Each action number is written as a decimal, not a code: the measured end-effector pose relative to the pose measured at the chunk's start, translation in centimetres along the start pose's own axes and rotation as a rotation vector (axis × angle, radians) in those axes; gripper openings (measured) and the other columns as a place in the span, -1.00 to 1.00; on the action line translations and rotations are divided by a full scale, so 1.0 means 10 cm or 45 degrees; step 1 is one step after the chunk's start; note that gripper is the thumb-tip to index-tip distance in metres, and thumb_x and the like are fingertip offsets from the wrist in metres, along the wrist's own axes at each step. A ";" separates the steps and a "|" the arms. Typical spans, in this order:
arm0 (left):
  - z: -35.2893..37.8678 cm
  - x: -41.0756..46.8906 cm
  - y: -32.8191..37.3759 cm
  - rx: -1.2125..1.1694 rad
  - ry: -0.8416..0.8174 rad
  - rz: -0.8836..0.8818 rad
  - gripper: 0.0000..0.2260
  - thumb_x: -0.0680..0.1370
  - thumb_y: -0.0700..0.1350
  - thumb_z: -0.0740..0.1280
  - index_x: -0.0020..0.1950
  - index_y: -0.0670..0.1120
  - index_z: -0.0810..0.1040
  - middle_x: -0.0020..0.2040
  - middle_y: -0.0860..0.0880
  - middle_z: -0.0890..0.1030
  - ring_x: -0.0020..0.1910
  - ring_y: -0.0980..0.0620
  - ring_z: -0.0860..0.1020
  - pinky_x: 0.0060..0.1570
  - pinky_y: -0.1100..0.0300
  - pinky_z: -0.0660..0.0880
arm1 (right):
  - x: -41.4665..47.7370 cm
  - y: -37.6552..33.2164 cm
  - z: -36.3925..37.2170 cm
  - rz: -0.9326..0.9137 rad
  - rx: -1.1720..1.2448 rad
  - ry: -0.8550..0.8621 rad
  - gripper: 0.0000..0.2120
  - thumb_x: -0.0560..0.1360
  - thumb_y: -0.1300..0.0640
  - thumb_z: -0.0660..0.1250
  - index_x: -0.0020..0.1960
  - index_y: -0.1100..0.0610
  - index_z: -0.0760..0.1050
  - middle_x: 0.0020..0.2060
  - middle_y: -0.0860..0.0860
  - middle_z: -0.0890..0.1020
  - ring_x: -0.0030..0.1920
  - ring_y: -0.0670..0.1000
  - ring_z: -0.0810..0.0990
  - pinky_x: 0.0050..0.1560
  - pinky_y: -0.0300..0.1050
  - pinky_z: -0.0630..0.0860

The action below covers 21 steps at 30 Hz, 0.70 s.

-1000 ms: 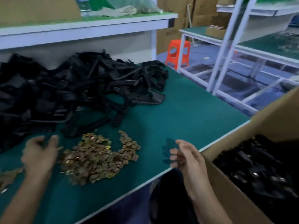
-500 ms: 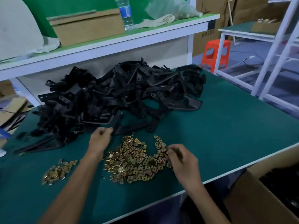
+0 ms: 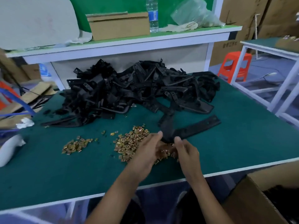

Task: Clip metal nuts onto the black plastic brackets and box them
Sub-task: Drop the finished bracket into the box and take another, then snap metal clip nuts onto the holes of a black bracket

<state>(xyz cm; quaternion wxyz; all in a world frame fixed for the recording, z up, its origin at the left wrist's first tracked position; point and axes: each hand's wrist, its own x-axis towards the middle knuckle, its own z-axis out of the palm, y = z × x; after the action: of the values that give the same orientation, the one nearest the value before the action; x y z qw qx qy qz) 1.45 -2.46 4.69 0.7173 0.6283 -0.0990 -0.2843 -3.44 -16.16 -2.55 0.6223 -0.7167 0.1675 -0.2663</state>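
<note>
Above nuts (image 3: 129, 143), left hand (image 3: 148, 149) and right hand (image 3: 187, 151) pinch near end of bracket (image 3: 194, 129), long axis pointing far-right

Water bottle (image 3: 152, 16) beside cardboard box (image 3: 119, 27) on shelf (image 3: 129, 46); orange stool (image 3: 234, 65)

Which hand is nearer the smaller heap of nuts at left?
Left. The left hand, holding a black bracket, is over the bigger heap's right edge, right of the smaller heap; the right hand is farther right.

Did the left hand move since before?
Yes. The left hand came back from the bracket heap to the right side of the big nut pile.
</note>
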 end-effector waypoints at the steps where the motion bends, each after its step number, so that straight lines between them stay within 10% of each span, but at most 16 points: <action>1: 0.02 -0.03 -0.04 0.136 0.042 -0.005 -0.71 0.68 0.06 0.23 0.18 -0.12 0.59 0.11 -0.09 0.68 0.06 -0.01 0.64 -0.08 0.16 0.47 | 0.01 0.01 0.01 0.041 0.054 0.028 -0.50 0.47 -0.48 0.26 -0.20 -0.06 0.63 -0.30 -0.11 0.68 -0.22 -0.16 0.64 -0.17 -0.21 0.50; 6: -0.19 0.00 -0.14 1.040 0.191 0.308 -0.66 0.69 0.11 0.13 -0.03 -0.12 0.51 -0.18 0.03 0.52 -0.18 0.09 0.47 -0.02 0.05 0.45 | 0.08 -0.05 0.04 0.308 0.385 0.124 -0.69 0.38 -0.24 0.38 -0.03 -0.08 0.71 -0.06 -0.08 0.74 0.06 -0.02 0.69 0.17 0.08 0.56; 10: -0.52 0.10 -0.44 1.832 0.354 0.451 -0.59 0.68 0.20 0.06 0.44 0.06 0.41 0.45 0.07 0.36 0.44 -0.01 0.22 0.44 -0.03 0.17 | 0.08 -0.03 0.02 0.394 0.291 0.195 -0.58 0.37 -0.36 0.33 -0.15 -0.03 0.70 -0.35 -0.07 0.65 -0.36 -0.09 0.58 -0.33 -0.07 0.44; 21: -0.69 0.29 -0.66 1.625 0.567 0.730 -0.84 0.62 0.04 0.33 0.11 0.00 0.61 0.13 0.06 0.56 0.18 0.00 0.45 0.22 0.12 0.41 | 0.15 -0.11 0.05 0.397 0.372 0.093 -0.46 0.60 -0.31 0.16 0.02 0.15 0.62 -0.44 0.15 0.57 -0.53 0.09 0.48 -0.58 -0.13 0.36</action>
<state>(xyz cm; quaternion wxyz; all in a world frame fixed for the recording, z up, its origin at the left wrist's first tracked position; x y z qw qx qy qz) 5.34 1.50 -3.51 0.2611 0.9161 -0.2576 0.1618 -2.07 -16.39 -1.28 0.7468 -0.5743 0.2584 -0.2139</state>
